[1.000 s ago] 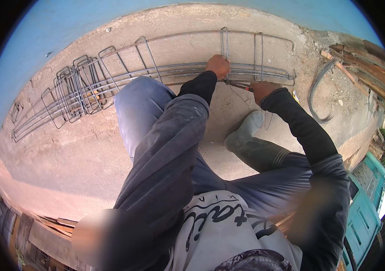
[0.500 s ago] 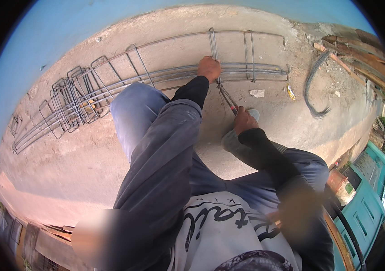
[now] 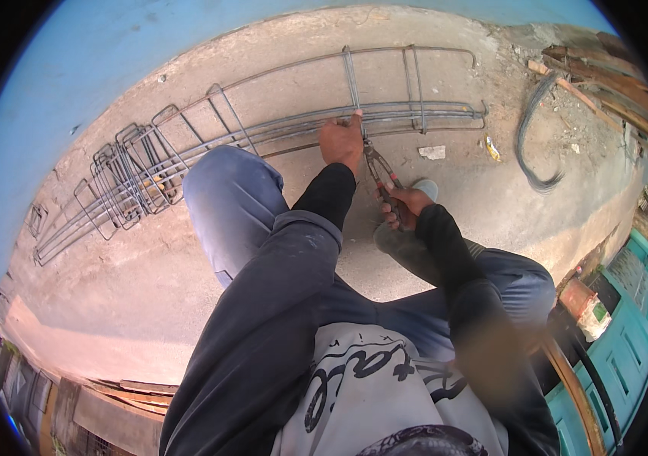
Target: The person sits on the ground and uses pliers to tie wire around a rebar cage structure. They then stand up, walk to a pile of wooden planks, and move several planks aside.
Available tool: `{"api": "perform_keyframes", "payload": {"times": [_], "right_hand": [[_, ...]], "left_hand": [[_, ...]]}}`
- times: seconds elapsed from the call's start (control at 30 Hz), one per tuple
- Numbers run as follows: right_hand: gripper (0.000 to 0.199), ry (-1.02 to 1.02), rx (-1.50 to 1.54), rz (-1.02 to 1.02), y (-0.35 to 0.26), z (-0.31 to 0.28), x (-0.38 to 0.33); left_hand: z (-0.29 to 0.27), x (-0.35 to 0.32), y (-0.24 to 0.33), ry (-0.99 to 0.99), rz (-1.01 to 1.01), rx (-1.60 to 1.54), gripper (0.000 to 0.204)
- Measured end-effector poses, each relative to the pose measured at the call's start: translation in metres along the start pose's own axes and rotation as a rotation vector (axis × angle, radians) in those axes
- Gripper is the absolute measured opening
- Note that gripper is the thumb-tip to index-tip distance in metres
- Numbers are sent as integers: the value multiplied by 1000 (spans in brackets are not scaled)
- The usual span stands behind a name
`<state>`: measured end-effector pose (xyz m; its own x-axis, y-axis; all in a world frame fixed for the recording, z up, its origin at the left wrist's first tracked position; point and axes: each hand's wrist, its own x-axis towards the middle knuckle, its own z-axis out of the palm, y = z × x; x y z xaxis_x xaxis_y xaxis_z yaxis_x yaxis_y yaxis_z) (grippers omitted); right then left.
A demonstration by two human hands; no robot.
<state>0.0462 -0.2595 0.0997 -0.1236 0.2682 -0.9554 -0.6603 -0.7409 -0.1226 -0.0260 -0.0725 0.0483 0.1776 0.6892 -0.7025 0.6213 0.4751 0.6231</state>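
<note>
Currently your left hand [image 3: 341,141] grips the long rebar bundle [image 3: 415,118] lying on the concrete ground [image 3: 149,289], beside an upright stirrup [image 3: 352,80]. Your right hand [image 3: 406,207] is closed around pincers [image 3: 379,166], tip at the bars.

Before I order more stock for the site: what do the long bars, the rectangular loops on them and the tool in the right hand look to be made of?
Long bars: likely bare steel rebar, dull grey, no shine.
Rectangular loops: thinner bent rod, seemingly the same grey steel.
Tool in the right hand: pincers or pliers, dark metal jaws; handle covering cannot be told.
The left hand grips the bars.
</note>
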Motion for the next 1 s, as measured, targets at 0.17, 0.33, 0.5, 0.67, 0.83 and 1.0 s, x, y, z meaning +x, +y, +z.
{"api": "perform_keyframes", "payload": {"times": [0.17, 0.33, 0.5, 0.67, 0.83, 1.0], "right_hand": [[34, -18, -102, -6, -6, -15, -6], [37, 404, -1257, -307, -17, -4, -12], [40, 1074, -1751, -503, 5, 15, -1], [33, 707, -1430, -421, 2, -20, 24], [31, 42, -874, -253, 23, -86, 64], [31, -98, -392, 68, -12, -44, 27]], "left_hand": [[33, -36, -35, -511, -578, -837, 32], [58, -36, -52, -560, -558, -996, 21], [74, -35, -42, -481, -667, -1214, 21], [60, -41, -37, -484, -548, -1012, 27], [56, -36, -50, -691, -539, -1093, 33], [68, -19, -75, -738, -511, -1134, 27]]}}
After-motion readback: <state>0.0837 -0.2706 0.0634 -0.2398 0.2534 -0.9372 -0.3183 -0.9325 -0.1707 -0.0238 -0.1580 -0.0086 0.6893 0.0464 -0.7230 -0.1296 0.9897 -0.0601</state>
